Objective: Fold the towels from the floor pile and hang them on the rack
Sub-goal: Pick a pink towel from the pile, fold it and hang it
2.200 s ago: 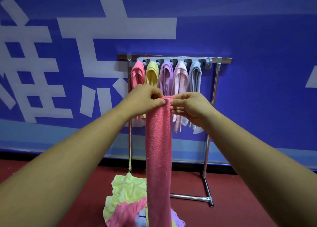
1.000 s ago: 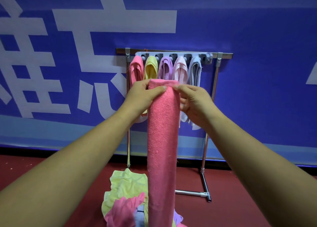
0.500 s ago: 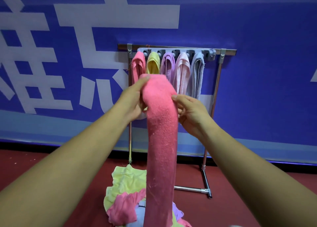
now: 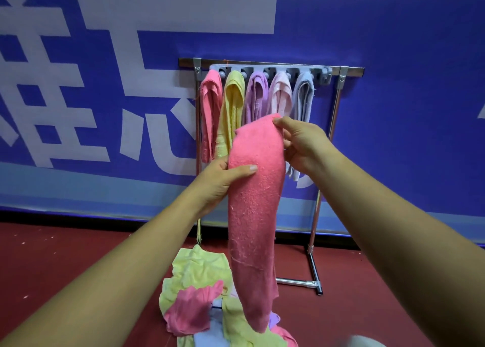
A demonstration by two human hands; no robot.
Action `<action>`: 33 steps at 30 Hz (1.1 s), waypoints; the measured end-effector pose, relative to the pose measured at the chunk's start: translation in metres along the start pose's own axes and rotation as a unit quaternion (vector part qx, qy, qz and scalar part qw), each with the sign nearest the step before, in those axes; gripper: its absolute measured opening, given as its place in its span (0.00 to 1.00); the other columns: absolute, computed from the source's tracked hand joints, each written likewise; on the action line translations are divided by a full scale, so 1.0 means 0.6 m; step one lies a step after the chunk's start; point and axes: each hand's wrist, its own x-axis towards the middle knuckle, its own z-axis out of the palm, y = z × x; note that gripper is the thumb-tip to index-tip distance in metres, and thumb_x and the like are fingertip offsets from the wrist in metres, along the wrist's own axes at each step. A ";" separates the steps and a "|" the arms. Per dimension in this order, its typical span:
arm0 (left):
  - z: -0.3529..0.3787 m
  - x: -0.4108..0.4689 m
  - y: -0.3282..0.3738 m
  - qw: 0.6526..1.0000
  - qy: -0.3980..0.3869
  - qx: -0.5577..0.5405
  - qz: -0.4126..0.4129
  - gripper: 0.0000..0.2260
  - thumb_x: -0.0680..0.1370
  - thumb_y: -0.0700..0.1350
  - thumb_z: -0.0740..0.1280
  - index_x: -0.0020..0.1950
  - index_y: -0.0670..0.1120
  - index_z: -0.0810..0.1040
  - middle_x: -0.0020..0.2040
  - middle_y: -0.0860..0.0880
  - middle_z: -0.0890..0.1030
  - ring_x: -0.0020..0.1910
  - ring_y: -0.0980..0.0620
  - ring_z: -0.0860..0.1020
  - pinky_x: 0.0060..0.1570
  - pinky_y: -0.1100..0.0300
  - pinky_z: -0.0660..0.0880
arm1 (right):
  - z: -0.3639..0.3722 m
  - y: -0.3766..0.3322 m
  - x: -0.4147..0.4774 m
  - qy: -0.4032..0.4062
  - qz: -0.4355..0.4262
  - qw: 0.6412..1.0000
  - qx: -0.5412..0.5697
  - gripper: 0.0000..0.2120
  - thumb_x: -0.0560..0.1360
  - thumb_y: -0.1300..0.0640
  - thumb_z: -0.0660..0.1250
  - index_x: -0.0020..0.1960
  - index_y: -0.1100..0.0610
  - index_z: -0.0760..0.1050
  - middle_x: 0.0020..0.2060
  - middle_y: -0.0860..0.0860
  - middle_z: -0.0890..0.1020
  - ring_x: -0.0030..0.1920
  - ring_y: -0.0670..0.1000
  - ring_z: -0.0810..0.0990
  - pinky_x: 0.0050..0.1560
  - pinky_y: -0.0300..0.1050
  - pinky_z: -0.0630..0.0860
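Observation:
A long pink towel (image 4: 256, 215), folded into a narrow strip, hangs in front of me. My right hand (image 4: 301, 143) pinches its top edge. Lower down, my left hand (image 4: 223, 180) grips its left side with the thumb across the front. The towel's bottom end dangles over the floor pile (image 4: 204, 302) of yellow, pink, blue and purple towels. Behind stands the metal rack (image 4: 338, 100), with several folded towels hung in a row: pink (image 4: 211, 105), yellow (image 4: 232, 102), purple (image 4: 256, 95), pale pink (image 4: 280, 93) and blue-grey (image 4: 304, 95).
A blue banner wall (image 4: 393, 32) with large white characters runs close behind the rack. The floor (image 4: 65, 255) is red. The rack's foot bar (image 4: 301, 283) lies on the floor to the right of the pile.
My left hand slid down from the towel's top to its left side. My right hand now holds the top edge alone, and the top has drooped lower.

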 end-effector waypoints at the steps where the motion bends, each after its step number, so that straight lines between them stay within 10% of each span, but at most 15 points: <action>1: 0.004 0.002 0.003 1.000 0.007 -0.002 0.004 0.07 0.76 0.37 0.69 0.53 0.44 0.81 0.47 0.49 0.86 0.46 0.52 0.83 0.53 0.57 0.80 | -0.001 0.001 0.003 0.002 0.007 1.000 0.007 0.07 0.76 0.64 0.71 0.53 0.63 0.78 0.46 0.57 0.81 0.35 0.50 0.77 0.38 0.46 0.74; 5: 0.015 0.009 0.013 0.999 0.039 0.013 0.015 0.08 0.76 0.35 0.71 0.54 0.44 0.81 0.46 0.49 0.86 0.45 0.53 0.84 0.52 0.57 0.80 | -0.009 0.010 0.004 -0.027 0.038 0.999 -0.001 0.12 0.77 0.61 0.70 0.58 0.67 0.77 0.48 0.60 0.82 0.39 0.54 0.80 0.38 0.47 0.80; 10: 0.010 0.017 0.011 0.995 0.096 -0.024 0.021 0.08 0.76 0.39 0.72 0.54 0.45 0.81 0.47 0.47 0.86 0.45 0.50 0.84 0.49 0.55 0.81 | -0.034 0.044 -0.020 -0.154 0.089 0.984 -0.006 0.16 0.81 0.47 0.64 0.38 0.54 0.77 0.22 0.46 0.69 0.26 0.47 0.71 0.38 0.44 0.72; 18: -0.005 0.023 0.011 0.989 0.148 -0.020 0.020 0.11 0.77 0.42 0.72 0.59 0.48 0.80 0.53 0.47 0.85 0.50 0.48 0.84 0.50 0.51 0.81 | -0.068 0.128 -0.035 -0.205 0.079 0.972 -0.078 0.07 0.72 0.58 0.73 0.48 0.60 0.82 0.44 0.57 0.84 0.42 0.53 0.81 0.50 0.46 0.76; 33: -0.008 0.027 0.013 0.983 0.174 -0.049 0.005 0.13 0.78 0.35 0.68 0.61 0.46 0.77 0.55 0.45 0.84 0.51 0.48 0.83 0.47 0.55 0.80 | -0.048 0.111 -0.026 -0.084 -0.073 0.979 -0.173 0.04 0.72 0.58 0.78 0.44 0.57 0.84 0.40 0.54 0.84 0.44 0.53 0.81 0.48 0.52 0.74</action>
